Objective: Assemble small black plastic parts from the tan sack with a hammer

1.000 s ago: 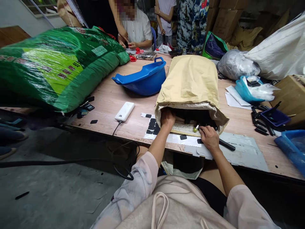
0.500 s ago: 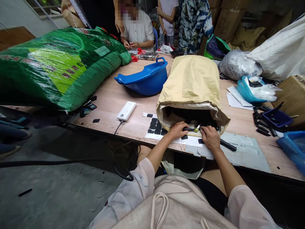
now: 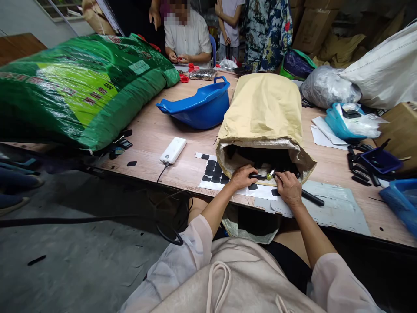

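A tan paper sack (image 3: pixel 264 117) lies on the wooden table (image 3: pixel 153 130), its open mouth toward me and dark parts inside. At that mouth my left hand (image 3: pixel 241 177) is closed on a thin black rod (image 3: pixel 259 176) with a small green tip. My right hand (image 3: pixel 288 190) is closed on a black-handled tool (image 3: pixel 312 198) whose end meets the green tip. Both hands rest over a white sheet with black adhesive pads (image 3: pixel 213 170).
A big green sack (image 3: pixel 74 87) fills the left of the table. A blue basin (image 3: pixel 198 106), a white power bank (image 3: pixel 173 150), blue trays (image 3: pixel 379 160) and a grey plate (image 3: pixel 339 208) lie around. Other people stand at the far end (image 3: pixel 187 37).
My left hand came out of the sack with a black rod and brought it to the tool in my right hand. Since half a second ago little has moved.
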The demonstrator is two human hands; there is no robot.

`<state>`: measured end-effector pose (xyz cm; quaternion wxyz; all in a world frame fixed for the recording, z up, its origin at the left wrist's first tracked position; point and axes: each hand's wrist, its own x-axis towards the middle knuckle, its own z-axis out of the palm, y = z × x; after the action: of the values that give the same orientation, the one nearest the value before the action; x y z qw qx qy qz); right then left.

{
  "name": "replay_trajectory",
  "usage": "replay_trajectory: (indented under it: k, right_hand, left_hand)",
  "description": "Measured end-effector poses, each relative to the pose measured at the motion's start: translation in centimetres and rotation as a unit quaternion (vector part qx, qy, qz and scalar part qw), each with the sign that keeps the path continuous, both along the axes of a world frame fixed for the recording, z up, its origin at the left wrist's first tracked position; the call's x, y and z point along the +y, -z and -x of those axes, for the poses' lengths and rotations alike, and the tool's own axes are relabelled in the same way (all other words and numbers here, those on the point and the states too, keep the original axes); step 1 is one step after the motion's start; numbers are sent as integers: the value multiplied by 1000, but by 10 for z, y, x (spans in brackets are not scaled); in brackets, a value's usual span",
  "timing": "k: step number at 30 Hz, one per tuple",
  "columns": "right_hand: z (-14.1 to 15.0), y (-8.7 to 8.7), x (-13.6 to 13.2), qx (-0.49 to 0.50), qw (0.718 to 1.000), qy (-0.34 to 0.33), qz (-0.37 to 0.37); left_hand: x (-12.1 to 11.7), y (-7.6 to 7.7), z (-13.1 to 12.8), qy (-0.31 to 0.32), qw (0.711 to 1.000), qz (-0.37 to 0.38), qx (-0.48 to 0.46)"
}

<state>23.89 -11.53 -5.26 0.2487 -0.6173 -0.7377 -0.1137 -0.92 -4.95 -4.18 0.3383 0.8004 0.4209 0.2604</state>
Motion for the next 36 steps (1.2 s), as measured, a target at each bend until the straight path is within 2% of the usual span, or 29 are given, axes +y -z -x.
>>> replay_trajectory:
  k: [10,15,18,22,30,36]
  right_hand:
    - [-1,1,1,-17,1000,-2,-3]
    - [1,-10,-1,3,1000,-23,14]
    - [12,-23,-4,52,999,-16,-1]
    - [36,-36,-9,142,988,-57,13]
    - [66,-29,-16,202,975,-70,62]
    - [73,-37,-16,219,974,-56,32]
  left_hand:
    - [1,3,-1,-6,1000,2,0]
    - [3,2,1,-11,1000,11,-10]
    - [4,3,0,-12,1000,15,-13]
    - [4,5,-1,-11,999,20,-24]
    - [4,4,0,8,999,10,-43]
    - [3,3,-1,7,1000,8,-17]
